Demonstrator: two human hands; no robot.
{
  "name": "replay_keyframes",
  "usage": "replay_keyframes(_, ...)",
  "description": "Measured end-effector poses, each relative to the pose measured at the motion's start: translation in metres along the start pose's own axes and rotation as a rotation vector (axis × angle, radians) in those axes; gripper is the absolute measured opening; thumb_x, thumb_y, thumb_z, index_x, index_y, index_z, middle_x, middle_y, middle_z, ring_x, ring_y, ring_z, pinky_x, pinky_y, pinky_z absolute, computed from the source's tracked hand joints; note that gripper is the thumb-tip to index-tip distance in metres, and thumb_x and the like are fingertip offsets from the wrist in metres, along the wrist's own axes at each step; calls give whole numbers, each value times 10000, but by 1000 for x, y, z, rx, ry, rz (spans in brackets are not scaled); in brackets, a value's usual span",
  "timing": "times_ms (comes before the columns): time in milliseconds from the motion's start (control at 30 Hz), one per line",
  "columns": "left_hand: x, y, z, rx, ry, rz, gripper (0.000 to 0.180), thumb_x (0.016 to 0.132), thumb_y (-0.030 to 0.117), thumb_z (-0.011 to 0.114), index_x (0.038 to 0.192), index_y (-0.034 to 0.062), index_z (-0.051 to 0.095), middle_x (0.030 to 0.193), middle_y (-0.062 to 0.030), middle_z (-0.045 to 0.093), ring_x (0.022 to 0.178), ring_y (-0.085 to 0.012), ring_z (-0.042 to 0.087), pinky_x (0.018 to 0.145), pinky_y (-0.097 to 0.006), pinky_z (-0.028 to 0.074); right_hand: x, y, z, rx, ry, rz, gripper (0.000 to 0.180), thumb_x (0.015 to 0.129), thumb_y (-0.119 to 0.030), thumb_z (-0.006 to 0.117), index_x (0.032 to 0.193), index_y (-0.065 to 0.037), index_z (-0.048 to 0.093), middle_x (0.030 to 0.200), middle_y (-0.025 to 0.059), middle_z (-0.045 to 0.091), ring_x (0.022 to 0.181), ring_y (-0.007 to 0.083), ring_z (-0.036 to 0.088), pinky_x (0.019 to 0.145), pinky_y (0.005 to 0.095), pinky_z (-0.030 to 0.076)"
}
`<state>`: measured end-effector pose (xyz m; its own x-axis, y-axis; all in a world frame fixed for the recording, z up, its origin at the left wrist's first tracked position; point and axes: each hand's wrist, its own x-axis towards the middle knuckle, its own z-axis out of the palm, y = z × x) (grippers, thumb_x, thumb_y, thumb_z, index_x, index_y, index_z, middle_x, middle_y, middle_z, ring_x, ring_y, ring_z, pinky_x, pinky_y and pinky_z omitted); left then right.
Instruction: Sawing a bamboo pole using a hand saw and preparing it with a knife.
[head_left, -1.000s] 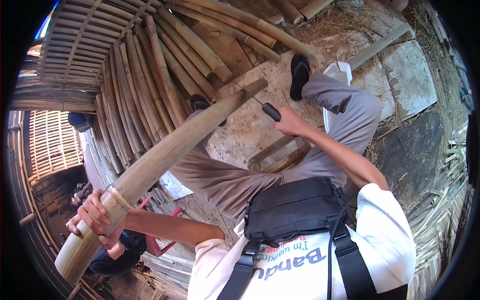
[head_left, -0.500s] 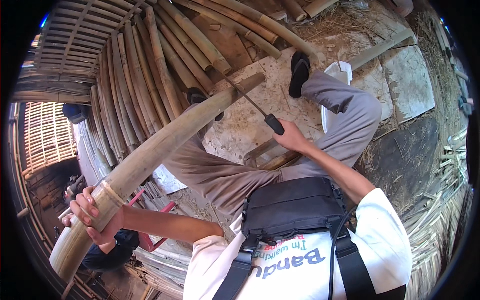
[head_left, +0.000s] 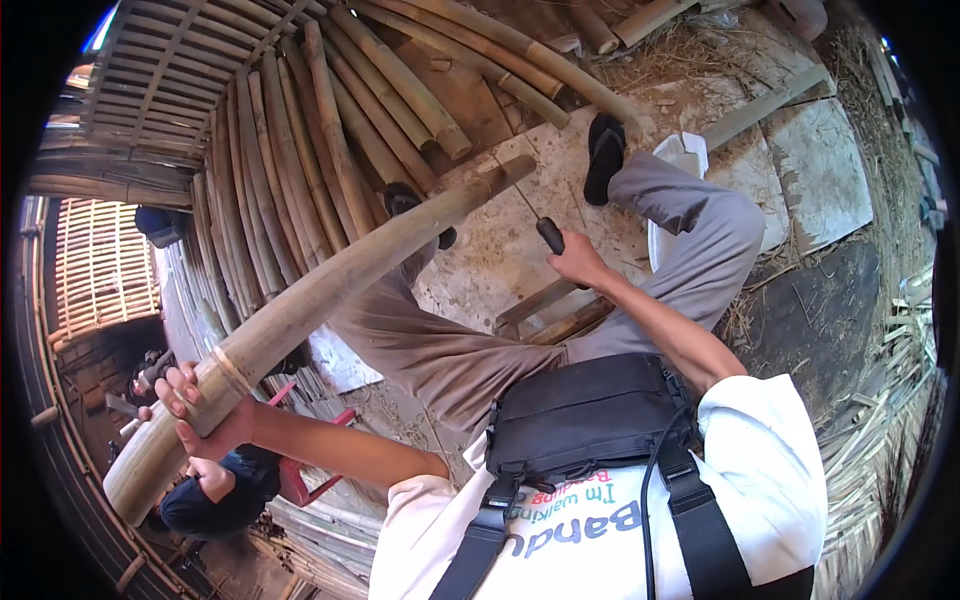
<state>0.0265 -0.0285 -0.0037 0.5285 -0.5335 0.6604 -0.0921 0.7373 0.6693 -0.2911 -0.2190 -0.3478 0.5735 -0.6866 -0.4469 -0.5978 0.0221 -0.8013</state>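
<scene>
Bamboo pole (head_left: 345, 282) in left hand (head_left: 224, 424), gripped near one end.

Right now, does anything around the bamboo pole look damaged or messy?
Yes: the pale sheet beyond the right knee looks ragged and brown-stained along one side, and loose straw lies strewn past the right foot. The bamboo pole in the left hand shows no clear crack.

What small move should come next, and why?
Perhaps a short stroke of the blade across the bamboo pole: your left hand grips it near one end, your right hand holds the black handle, with the blade near the other end.
</scene>
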Motion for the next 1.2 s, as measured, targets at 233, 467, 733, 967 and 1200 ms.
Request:
replay_keyframes(233,4,8,9,99,37,79,371,725,124,550,1086,107,466,803,-33,467,754,-155,451,798,-316,349,-27,-36,-8,131,-118,-75,219,665,-113,543,830,31,553,678,247,569,665,369,593,598,409,443)
replay_keyframes(467,-3,9,-10,179,316,20,329,741,138,552,1054,59,488,802,-42,476,749,-170,459,813,-338,375,-9,-55,-9,159,-157,-10,213,682,-115,553,841,25,537,637,207,541,601,308,558,573,386,433)
replay_keyframes(733,4,-10,3,138,246,36,329,737,98,552,1058,76,481,820,-54,478,730,-173,468,767,-330,389,13,18,4,10,84,-112,240,667,-114,575,840,45,524,687,238,574,655,358,588,614,406,451)
replay_keyframes(967,8,6,7,102,117,38,365,709,132,579,1064,123,499,799,-31,486,725,-139,482,795,-307,369,-15,-36,-18,90,-123,-127,218,666,-134,576,764,44,496,634,197,527,616,286,569,593,383,435)
replay_keyframes(1200,17,-12,-25,-176,-214,-31,419,606,180,657,1013,139,571,714,72,551,629,-66,500,758,-243,370,12,-6,-20,31,-75,-40,223,668,-139,574,779,47,519,636,196,542,599,307,553,572,378,422)
